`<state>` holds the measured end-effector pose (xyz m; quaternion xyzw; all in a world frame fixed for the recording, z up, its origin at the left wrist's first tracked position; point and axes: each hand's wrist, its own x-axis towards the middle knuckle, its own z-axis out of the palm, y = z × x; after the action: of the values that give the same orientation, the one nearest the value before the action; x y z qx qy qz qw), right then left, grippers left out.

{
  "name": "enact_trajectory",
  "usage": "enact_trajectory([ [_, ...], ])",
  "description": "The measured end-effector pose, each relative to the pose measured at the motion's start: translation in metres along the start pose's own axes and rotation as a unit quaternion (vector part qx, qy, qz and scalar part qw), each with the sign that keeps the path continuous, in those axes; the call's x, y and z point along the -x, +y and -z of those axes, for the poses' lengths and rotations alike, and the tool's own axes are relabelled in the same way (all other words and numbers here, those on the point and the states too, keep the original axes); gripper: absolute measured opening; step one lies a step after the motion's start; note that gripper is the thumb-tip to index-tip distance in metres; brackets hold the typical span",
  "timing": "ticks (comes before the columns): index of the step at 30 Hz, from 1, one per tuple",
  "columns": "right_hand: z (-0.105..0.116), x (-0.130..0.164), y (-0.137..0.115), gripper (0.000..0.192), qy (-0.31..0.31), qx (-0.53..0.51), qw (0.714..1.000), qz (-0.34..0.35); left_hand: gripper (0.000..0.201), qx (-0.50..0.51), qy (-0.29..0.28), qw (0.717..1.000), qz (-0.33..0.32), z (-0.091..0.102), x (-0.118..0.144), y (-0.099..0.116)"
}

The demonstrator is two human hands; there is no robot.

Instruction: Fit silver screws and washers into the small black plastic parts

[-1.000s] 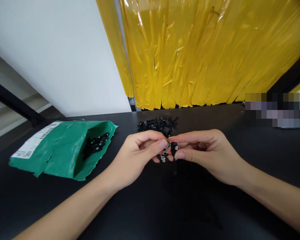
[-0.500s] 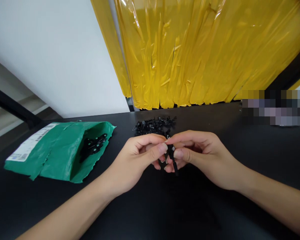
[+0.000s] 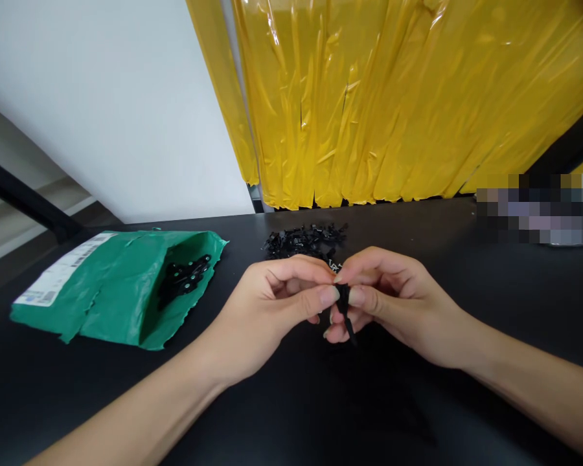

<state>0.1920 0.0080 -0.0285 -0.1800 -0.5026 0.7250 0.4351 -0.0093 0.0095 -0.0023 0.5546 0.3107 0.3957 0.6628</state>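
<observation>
1. Black part (image 3: 344, 309): a small, narrow piece pinched between both hands just above the tabletop (image 3: 291, 401), in front of the person. Its lower end pokes out below the fingers.
2. Left hand (image 3: 276, 304): thumb and forefinger closed on the left side of the part, the other fingers curled under.
3. Right hand (image 3: 383, 298): thumb and forefinger closed on the right side of the part, fingertips almost touching those of the left hand.
4. Step in hand, as I judge it: the two hands seem to be working the part at their fingertips, joining or turning it. How far this has gone cannot be told, since the fingers hide most of it.
5. The next move would call for a firm pinch from both sides and small, careful finger motions, as the part is tiny and could slip.
6. Counts: one part held; whether it is one piece or two joined cannot be told.
7. One pile (image 3: 305, 238) of like black parts lies on the tabletop just beyond the hands; they are too small and tangled to count.
8. One green bag (image 3: 111, 291), torn open, lies to the left, well apart from the hands, with one white label (image 3: 61, 272) on it.
9. A cluster of black parts (image 3: 184, 277) shows in the bag's mouth; their number cannot be told.
10. Yellow sheeting (image 3: 393, 103) hangs behind the tabletop.
</observation>
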Motion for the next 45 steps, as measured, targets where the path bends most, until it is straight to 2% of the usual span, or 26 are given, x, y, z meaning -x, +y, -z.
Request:
enact_trajectory([
  [4, 0.004, 0.001, 0.001, 0.014, -0.017, 0.003, 1.0, 0.024, 0.007, 0.027, -0.009, 0.999, 0.021, 0.002, 0.0, 0.0],
  [7, 0.006, 0.001, 0.0, 0.012, -0.014, 0.01, 1.0, 0.014, 0.013, -0.053, 0.022, 0.998, -0.031, 0.0, 0.0, 0.003],
  [10, 0.005, 0.002, -0.001, 0.012, -0.012, 0.012, 1.0, 0.001, 0.02, -0.161, 0.067, 0.98, -0.094, -0.004, 0.0, 0.006],
  [13, 0.004, 0.002, -0.001, 0.01, -0.015, 0.01, 1.0, -0.006, 0.019, -0.188, 0.08, 0.973, -0.107, -0.009, 0.001, 0.007],
  [16, 0.004, 0.002, 0.0, 0.009, -0.02, 0.008, 1.0, -0.01, 0.017, -0.138, 0.068, 0.984, -0.091, -0.01, 0.002, 0.007],
  [20, 0.005, 0.002, -0.001, 0.007, -0.016, 0.034, 0.999, 0.002, 0.007, -0.022, 0.02, 0.999, -0.027, -0.006, 0.001, 0.004],
  [23, 0.005, 0.001, -0.003, 0.006, -0.005, 0.043, 0.999, 0.018, 0.011, 0.021, 0.004, 1.0, 0.003, -0.002, 0.001, 0.002],
  [25, 0.006, 0.001, -0.003, 0.007, 0.001, 0.045, 0.999, 0.021, 0.013, 0.002, 0.018, 1.0, -0.009, -0.001, 0.0, 0.002],
  [29, 0.004, 0.001, -0.003, 0.007, 0.001, 0.044, 0.999, 0.01, 0.02, -0.119, 0.061, 0.988, -0.071, -0.005, 0.001, 0.004],
  [31, 0.004, 0.001, -0.003, 0.007, -0.001, 0.04, 0.999, 0.004, 0.018, -0.146, 0.074, 0.982, -0.09, -0.008, 0.001, 0.004],
  [34, 0.004, 0.003, -0.003, 0.008, -0.006, 0.037, 0.999, -0.004, 0.016, -0.127, 0.07, 0.985, -0.093, -0.011, 0.001, 0.005],
  [40, 0.006, 0.003, -0.003, 0.007, -0.033, 0.024, 0.999, -0.002, 0.007, -0.033, 0.045, 0.998, -0.04, -0.012, 0.002, 0.005],
  [45, 0.006, 0.001, -0.004, 0.007, -0.01, 0.043, 0.999, 0.014, 0.007, -0.008, 0.036, 0.999, -0.017, -0.007, 0.001, 0.002],
])
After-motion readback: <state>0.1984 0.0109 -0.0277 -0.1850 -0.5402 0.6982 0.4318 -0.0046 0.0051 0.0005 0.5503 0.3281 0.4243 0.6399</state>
